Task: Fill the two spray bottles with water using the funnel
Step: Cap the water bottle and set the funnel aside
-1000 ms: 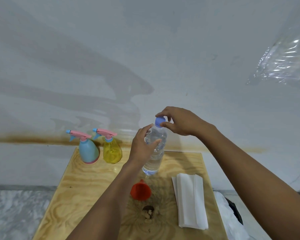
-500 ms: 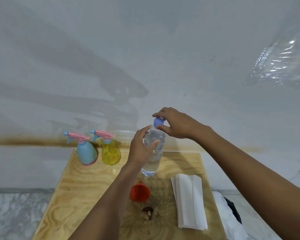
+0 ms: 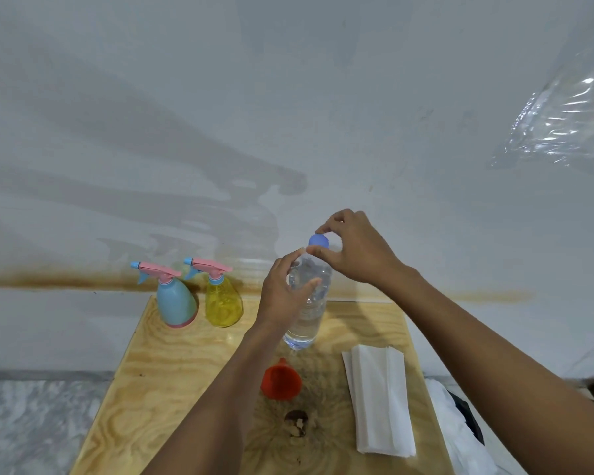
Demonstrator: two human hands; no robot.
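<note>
A clear water bottle (image 3: 307, 323) stands upright on the wooden table (image 3: 172, 382), a little past its middle. My left hand (image 3: 285, 293) grips the bottle's upper body. My right hand (image 3: 354, 248) pinches the blue cap (image 3: 318, 241) on top between thumb and fingers. A blue spray bottle (image 3: 175, 303) and a yellow spray bottle (image 3: 222, 299), both with pink trigger heads, stand side by side at the table's far left. An orange funnel (image 3: 281, 382) lies on the table just in front of the water bottle.
A stack of folded white paper towels (image 3: 379, 399) lies to the right of the funnel. A dark knot (image 3: 297, 421) marks the wood near the front. White and dark cloth (image 3: 460, 426) lies beyond the table's right edge. A wall rises right behind the table.
My right hand has turned slightly on the blue cap, fingers shifting around it. The left hand keeps its hold on the bottle; the view has drifted a little.
</note>
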